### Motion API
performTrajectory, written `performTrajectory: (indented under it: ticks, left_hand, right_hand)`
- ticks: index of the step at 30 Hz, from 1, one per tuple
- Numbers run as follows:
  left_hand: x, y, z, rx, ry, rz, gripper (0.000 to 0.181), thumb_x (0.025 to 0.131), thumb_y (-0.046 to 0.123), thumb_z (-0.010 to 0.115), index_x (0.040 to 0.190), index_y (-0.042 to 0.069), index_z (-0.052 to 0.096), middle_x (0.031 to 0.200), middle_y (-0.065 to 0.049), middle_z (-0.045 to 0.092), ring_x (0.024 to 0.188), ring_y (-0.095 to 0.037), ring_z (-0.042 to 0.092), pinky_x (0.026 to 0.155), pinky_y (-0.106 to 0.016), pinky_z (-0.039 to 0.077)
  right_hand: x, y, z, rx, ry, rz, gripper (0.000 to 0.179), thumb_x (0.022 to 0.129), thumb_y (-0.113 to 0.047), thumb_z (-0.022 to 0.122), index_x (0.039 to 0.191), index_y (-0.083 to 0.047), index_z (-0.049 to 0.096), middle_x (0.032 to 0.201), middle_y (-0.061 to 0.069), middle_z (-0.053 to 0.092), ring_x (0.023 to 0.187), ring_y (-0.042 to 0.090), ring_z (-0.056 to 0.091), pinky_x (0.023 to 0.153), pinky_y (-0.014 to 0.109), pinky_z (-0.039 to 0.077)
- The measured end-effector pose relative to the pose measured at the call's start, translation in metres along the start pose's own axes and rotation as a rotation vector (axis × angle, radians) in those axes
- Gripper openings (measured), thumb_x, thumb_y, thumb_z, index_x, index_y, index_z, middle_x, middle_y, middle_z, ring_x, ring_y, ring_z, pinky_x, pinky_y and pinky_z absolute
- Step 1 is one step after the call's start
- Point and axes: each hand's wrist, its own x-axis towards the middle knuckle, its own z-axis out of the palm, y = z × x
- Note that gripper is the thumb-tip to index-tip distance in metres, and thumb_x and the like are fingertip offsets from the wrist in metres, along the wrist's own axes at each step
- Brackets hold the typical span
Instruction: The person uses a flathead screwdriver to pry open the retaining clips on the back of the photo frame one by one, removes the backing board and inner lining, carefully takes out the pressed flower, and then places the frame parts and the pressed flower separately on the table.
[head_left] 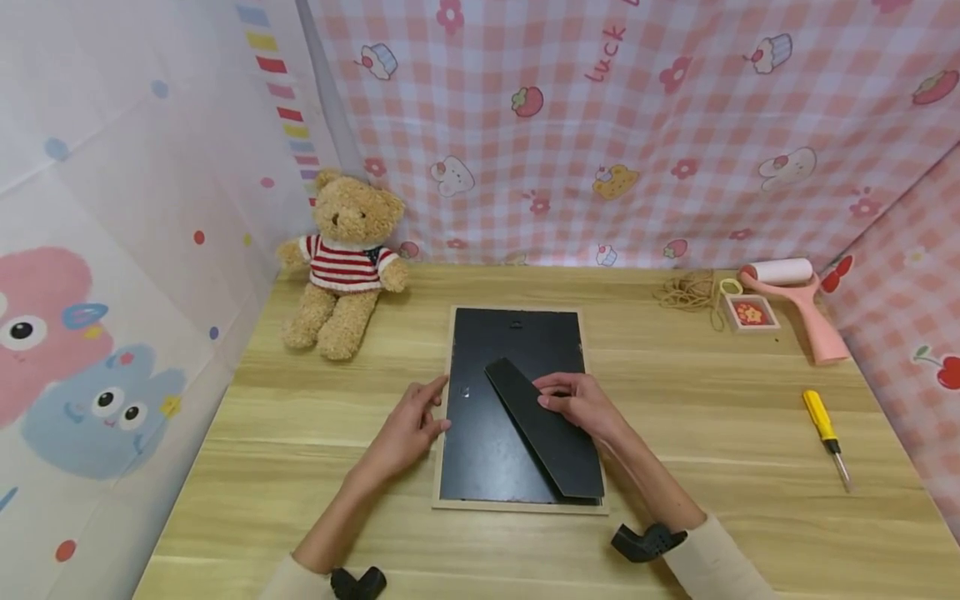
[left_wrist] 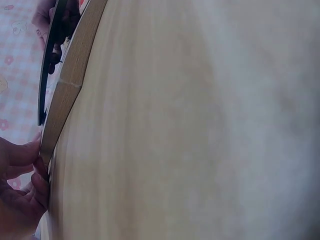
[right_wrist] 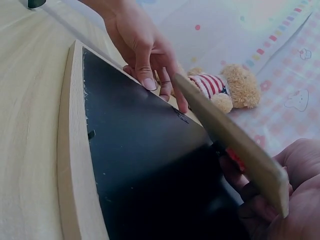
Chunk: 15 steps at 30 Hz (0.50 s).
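Note:
A picture frame (head_left: 517, 506) with a light wood edge lies back side up, its black backing (head_left: 480, 450) showing. Across the backing slants a black stand leg (head_left: 551, 446), its near edge raised off the board. My right hand (head_left: 581, 404) pinches this leg by its right side, thumb on top. In the right wrist view the leg (right_wrist: 240, 145) appears edge-on, with a bit of red beside the fingers. At the frame's left edge, my left hand (head_left: 408, 429) rests its thumb and extended forefinger against the wood. Small metal hangers (head_left: 516, 325) sit on the backing.
A teddy bear (head_left: 341, 267) in a striped sweater sits at the back left. Twine (head_left: 688, 292), a small framed picture (head_left: 752, 313) and a pink lint roller (head_left: 806, 312) lie at the back right. A yellow screwdriver (head_left: 825, 429) is on the right side.

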Motion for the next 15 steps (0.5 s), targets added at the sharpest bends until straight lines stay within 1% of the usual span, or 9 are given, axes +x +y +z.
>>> performTrajectory:
  ticks: [3, 8, 11, 15]
  left_hand:
    - [0.0021, -0.0005, -0.0005, -0.029, -0.017, -0.009, 0.068, 0.1, -0.003, 0.075, 0.163, -0.001, 0.048, 0.121, -0.013, 0.055, 0.086, -0.011, 0.053, 0.076, -0.023, 0.046]
    - [0.0049, -0.0031, -0.0002, -0.069, -0.029, -0.02, 0.069, 0.098, -0.009, 0.074, 0.161, -0.002, 0.048, 0.123, -0.017, 0.054, 0.087, -0.012, 0.055, 0.076, -0.022, 0.048]
    - [0.007, -0.0031, -0.0003, -0.099, -0.017, -0.016, 0.065, 0.096, -0.012, 0.074, 0.156, -0.006, 0.05, 0.121, -0.019, 0.054, 0.085, -0.012, 0.055, 0.075, -0.021, 0.048]
    - [0.0093, 0.0004, -0.001, -0.122, 0.009, -0.021, 0.053, 0.094, -0.015, 0.074, 0.144, -0.009, 0.056, 0.119, -0.021, 0.055, 0.084, -0.014, 0.053, 0.076, -0.022, 0.047]
  right_hand:
    - [0.0008, 0.0009, -0.0001, 0.004, 0.005, 0.003, 0.035, 0.104, -0.001, 0.068, 0.136, 0.013, 0.067, 0.104, 0.008, 0.076, 0.054, 0.006, 0.039, 0.052, 0.021, 0.033]
    - [0.0007, 0.0015, 0.0007, 0.013, 0.007, 0.006, 0.035, 0.104, -0.002, 0.069, 0.136, 0.013, 0.067, 0.104, 0.007, 0.076, 0.054, 0.006, 0.04, 0.052, 0.021, 0.033]
    - [-0.0002, 0.0011, 0.0008, 0.022, 0.008, 0.007, 0.036, 0.104, -0.003, 0.069, 0.136, 0.013, 0.067, 0.105, 0.008, 0.076, 0.054, 0.005, 0.04, 0.052, 0.021, 0.033]
    - [-0.0016, 0.0014, 0.0007, 0.026, 0.009, 0.01, 0.037, 0.105, -0.004, 0.069, 0.138, 0.012, 0.067, 0.108, 0.01, 0.074, 0.056, 0.006, 0.041, 0.053, 0.021, 0.034]
